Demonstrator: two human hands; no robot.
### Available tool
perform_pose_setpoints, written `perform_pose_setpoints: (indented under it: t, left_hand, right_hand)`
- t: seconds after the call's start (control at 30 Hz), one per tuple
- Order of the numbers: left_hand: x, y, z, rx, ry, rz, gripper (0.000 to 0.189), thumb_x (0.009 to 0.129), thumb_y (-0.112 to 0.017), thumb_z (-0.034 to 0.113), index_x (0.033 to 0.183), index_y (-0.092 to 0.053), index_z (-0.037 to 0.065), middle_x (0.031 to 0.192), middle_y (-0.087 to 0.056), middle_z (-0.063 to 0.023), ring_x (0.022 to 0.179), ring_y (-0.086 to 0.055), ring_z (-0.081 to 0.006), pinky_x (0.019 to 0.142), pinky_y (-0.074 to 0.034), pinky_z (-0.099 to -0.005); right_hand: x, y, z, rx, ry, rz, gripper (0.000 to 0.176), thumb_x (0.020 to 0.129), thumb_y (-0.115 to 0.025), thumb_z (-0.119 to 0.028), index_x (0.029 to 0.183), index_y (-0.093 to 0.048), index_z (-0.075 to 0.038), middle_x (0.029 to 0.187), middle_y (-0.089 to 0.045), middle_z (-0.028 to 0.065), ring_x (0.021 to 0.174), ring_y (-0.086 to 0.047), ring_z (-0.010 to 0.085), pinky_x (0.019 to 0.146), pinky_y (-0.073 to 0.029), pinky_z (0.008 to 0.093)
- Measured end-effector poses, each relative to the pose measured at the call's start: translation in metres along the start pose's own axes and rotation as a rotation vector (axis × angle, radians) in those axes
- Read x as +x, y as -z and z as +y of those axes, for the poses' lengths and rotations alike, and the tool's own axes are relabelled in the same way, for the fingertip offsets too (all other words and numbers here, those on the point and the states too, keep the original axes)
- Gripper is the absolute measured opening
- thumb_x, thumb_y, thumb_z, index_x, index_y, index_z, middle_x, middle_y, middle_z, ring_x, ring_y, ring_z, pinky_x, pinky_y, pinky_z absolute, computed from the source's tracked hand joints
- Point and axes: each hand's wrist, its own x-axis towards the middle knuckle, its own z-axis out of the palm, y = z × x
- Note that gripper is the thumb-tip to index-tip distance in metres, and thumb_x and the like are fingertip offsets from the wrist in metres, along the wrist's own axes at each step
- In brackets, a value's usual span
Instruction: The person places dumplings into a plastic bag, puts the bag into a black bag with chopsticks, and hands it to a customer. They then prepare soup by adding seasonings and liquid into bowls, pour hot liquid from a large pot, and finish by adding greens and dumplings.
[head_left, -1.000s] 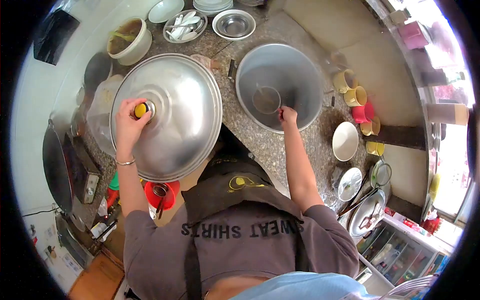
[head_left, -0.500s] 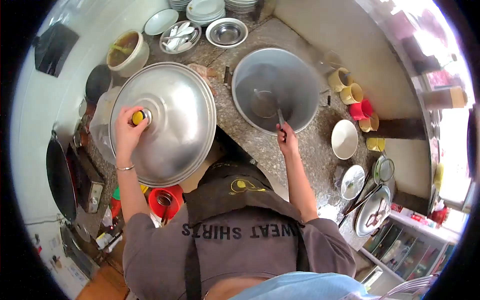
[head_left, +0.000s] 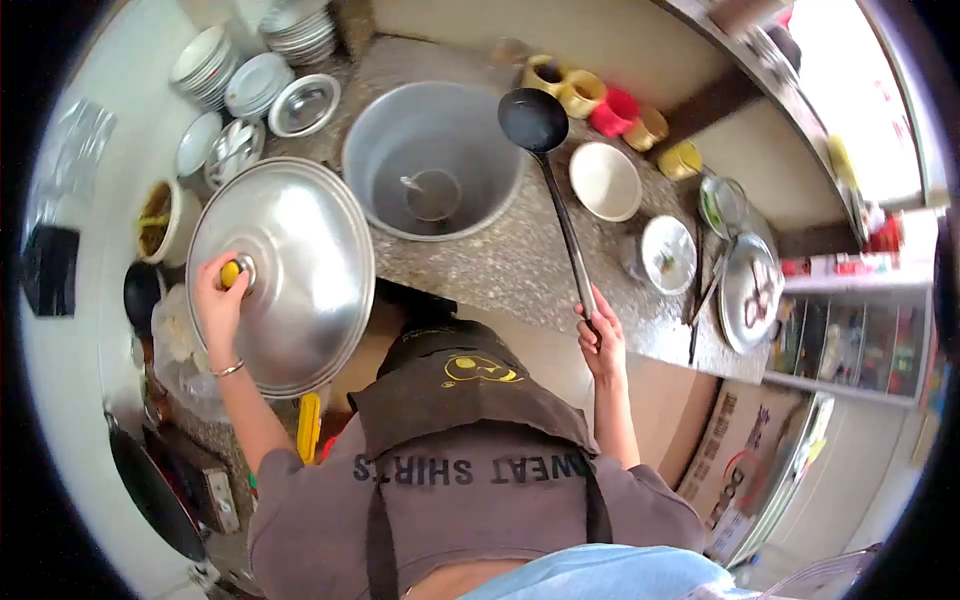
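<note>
My left hand [head_left: 220,295] grips the yellow knob of a big round metal lid [head_left: 310,290], held left of a large grey pot [head_left: 365,175]. Inside the pot, near its bottom, a round shape shows that I cannot make out. My right hand [head_left: 602,338] is closed around the handle of a long black ladle [head_left: 533,120]. The ladle's bowl is raised at the pot's right rim, beside a white bowl [head_left: 605,181] on the stone counter [head_left: 480,268].
Stacked plates [head_left: 258,85], a bowl of white spoons [head_left: 235,150] and a tub [head_left: 167,222] stand at the upper left. Along the back wall are several cups [head_left: 582,94]. A second white bowl [head_left: 668,255] and a metal tray [head_left: 740,300] lie to the right.
The ladle has come up out of the pot and moved right in my right hand. The view has turned to the right, and the lid is still in my left hand.
</note>
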Motion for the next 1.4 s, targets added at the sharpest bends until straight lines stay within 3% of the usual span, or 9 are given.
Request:
perform_pose_setpoints:
  t: [0.1,0.17,0.27,0.37,0.63,0.87,1.17,1.3,1.4]
  left_hand:
    - [-0.007,-0.013,0.025,-0.035,0.04,-0.03,0.029,0.075,-0.066,0.002,0.103,-0.062,0.0,0.099,-0.053,-0.0078,0.093,-0.055,-0.0183,0.082,-0.045,-0.0265]
    - [-0.013,-0.024,0.031,-0.002,-0.077,-0.049,0.028,0.075,-0.066,0.003,0.103,-0.063,0.001,0.096,-0.054,-0.006,0.087,-0.055,-0.0151,0.077,-0.045,-0.0244]
    - [-0.022,-0.032,0.061,0.118,0.021,-0.103,0.028,0.076,-0.066,0.006,0.104,-0.064,0.003,0.093,-0.055,-0.0035,0.072,-0.051,-0.0112,0.066,-0.044,-0.0231]
    - [-0.03,-0.045,0.048,0.021,-0.099,-0.092,0.029,0.075,-0.066,0.008,0.104,-0.064,0.004,0.093,-0.055,-0.0029,0.066,-0.048,-0.01,0.062,-0.042,-0.0226]
    - [-0.059,-0.065,0.062,0.036,-0.129,-0.135,0.03,0.074,-0.068,0.01,0.104,-0.065,0.006,0.096,-0.056,-0.0031,0.064,-0.045,-0.0104,0.061,-0.041,-0.023]
    - [-0.074,-0.065,0.077,0.093,-0.1,-0.162,0.031,0.074,-0.068,0.01,0.104,-0.065,0.005,0.1,-0.056,-0.0082,0.079,-0.054,-0.0148,0.068,-0.045,-0.0242]
    - [-0.08,-0.066,0.09,0.038,-0.049,-0.189,0.029,0.076,-0.067,0.008,0.105,-0.064,0.003,0.103,-0.058,-0.0071,0.086,-0.056,-0.0146,0.076,-0.045,-0.0248]
    - [-0.079,-0.067,0.094,-0.022,-0.101,-0.166,0.029,0.076,-0.067,0.008,0.104,-0.064,0.002,0.098,-0.055,-0.0083,0.083,-0.058,-0.0156,0.072,-0.049,-0.0262]
    - [-0.069,-0.068,0.077,0.004,-0.129,-0.156,0.03,0.075,-0.067,0.008,0.104,-0.064,0.002,0.099,-0.055,-0.0079,0.083,-0.058,-0.0158,0.073,-0.049,-0.0263]
  right_hand:
    - [-0.051,0.028,-0.017,-0.089,0.099,0.15,0.051,0.089,-0.05,-0.006,0.138,-0.034,-0.005,0.099,-0.058,0.0102,0.051,-0.038,0.0043,0.04,-0.03,0.0153]
    - [-0.081,0.054,-0.023,-0.091,0.145,0.203,0.052,0.089,-0.05,-0.006,0.139,-0.034,-0.007,0.098,-0.058,0.0098,0.051,-0.038,0.0043,0.04,-0.029,0.0157]
    - [-0.118,0.081,-0.032,-0.168,0.223,0.346,0.053,0.089,-0.051,-0.005,0.139,-0.035,-0.009,0.097,-0.059,0.0097,0.05,-0.039,0.0047,0.039,-0.03,0.0161]
    - [-0.147,0.11,-0.036,-0.206,0.287,0.434,0.052,0.088,-0.051,-0.004,0.138,-0.036,-0.008,0.097,-0.059,0.0096,0.05,-0.039,0.0044,0.039,-0.03,0.016]
    - [-0.195,0.161,-0.041,-0.198,0.366,0.597,0.051,0.088,-0.052,-0.004,0.137,-0.037,-0.005,0.094,-0.06,0.0086,0.05,-0.04,0.0033,0.04,-0.032,0.0164]
    - [-0.205,0.179,-0.046,-0.264,0.392,0.584,0.051,0.088,-0.054,-0.006,0.137,-0.036,-0.004,0.095,-0.06,0.0086,0.05,-0.04,0.0026,0.04,-0.032,0.0166]
    - [-0.199,0.185,-0.049,-0.272,0.41,0.605,0.05,0.088,-0.053,-0.005,0.135,-0.037,-0.002,0.095,-0.059,0.008,0.05,-0.039,0.0027,0.04,-0.031,0.0157]
    - [-0.194,0.18,-0.05,-0.252,0.406,0.608,0.05,0.088,-0.053,-0.005,0.135,-0.037,-0.002,0.094,-0.059,0.0082,0.051,-0.04,0.0029,0.04,-0.03,0.0154]
    - [-0.192,0.179,-0.048,-0.063,0.373,0.566,0.049,0.089,-0.051,-0.007,0.136,-0.037,-0.002,0.094,-0.058,0.0084,0.051,-0.038,0.0031,0.04,-0.03,0.0151]
